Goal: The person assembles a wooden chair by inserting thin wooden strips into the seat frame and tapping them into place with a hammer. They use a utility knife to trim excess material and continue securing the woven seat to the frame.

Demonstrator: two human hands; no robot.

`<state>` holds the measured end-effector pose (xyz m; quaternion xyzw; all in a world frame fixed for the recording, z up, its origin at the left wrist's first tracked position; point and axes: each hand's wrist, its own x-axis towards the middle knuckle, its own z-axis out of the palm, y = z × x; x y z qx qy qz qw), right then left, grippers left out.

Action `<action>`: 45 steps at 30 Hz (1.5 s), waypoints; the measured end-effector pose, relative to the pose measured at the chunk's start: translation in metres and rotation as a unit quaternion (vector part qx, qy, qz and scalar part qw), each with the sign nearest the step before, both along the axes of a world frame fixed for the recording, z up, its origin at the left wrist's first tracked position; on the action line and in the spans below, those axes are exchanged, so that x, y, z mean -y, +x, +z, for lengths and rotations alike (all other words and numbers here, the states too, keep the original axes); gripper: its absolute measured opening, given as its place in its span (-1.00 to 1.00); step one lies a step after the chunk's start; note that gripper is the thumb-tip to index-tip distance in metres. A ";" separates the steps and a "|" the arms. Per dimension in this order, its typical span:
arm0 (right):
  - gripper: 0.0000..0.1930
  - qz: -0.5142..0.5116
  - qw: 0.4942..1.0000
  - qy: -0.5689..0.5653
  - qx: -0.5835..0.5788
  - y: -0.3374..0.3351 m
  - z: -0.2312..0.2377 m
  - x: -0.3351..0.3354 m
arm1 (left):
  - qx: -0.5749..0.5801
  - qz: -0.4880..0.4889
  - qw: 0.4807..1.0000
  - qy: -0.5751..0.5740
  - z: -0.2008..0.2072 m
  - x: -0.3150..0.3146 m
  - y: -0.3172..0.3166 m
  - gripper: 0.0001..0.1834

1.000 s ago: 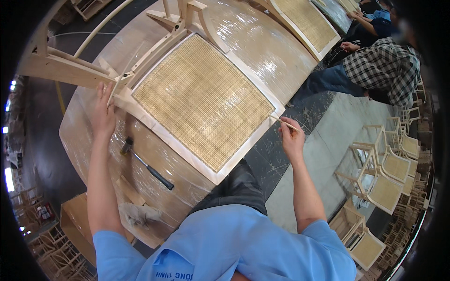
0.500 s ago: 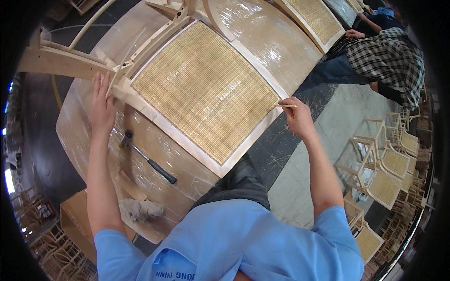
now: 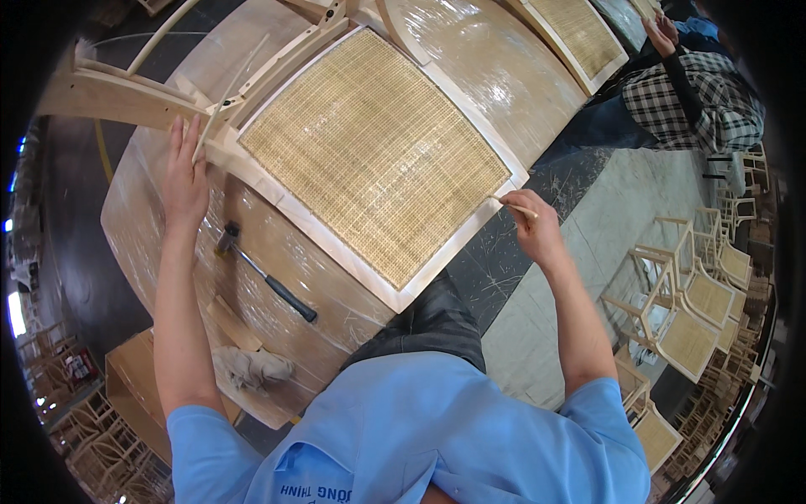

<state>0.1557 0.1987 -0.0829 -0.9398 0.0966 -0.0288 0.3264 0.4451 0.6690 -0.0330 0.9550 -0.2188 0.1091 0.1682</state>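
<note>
A chair with a pale wooden frame lies before me, its woven cane seat panel (image 3: 378, 160) facing up. My right hand (image 3: 539, 228) pinches a short pale wooden stick (image 3: 527, 211); the stick's tip touches the seat's right edge, where cane meets frame. At the far left corner of the seat, my left hand (image 3: 185, 181) rests with fingers stretched along the wooden frame (image 3: 117, 99). A long thin pale strip (image 3: 227, 97) runs up from between its thumb and forefinger. What the strip's far end rests on is hard to make out.
A hammer (image 3: 267, 273) lies on the plastic-wrapped table (image 3: 159, 244), near a wood piece (image 3: 233, 323) and a crumpled cloth (image 3: 252, 368). A cardboard box (image 3: 134, 386) stands lower left. At upper right is a co-worker in a checked shirt (image 3: 672, 101). Several chairs (image 3: 688, 336) stand at right.
The stick has tilted, its outer end dropping lower while its tip stays at the seat's edge. My left hand has barely moved. The co-worker has raised a hand.
</note>
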 end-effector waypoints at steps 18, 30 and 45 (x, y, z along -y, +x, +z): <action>-0.81 -0.037 0.996 0.044 0.064 -0.001 -0.008 0.009 | -0.005 0.015 1.000 0.012 0.000 0.000 -0.001 -0.43; -0.75 -0.001 0.999 0.035 0.032 -0.009 -0.009 -0.012 | -0.005 0.014 1.000 0.005 0.001 0.001 -0.002 -0.46; -0.74 0.024 0.996 0.078 0.031 -0.020 -0.008 -0.024 | -0.001 0.012 1.000 0.005 -0.001 0.002 -0.003 -0.48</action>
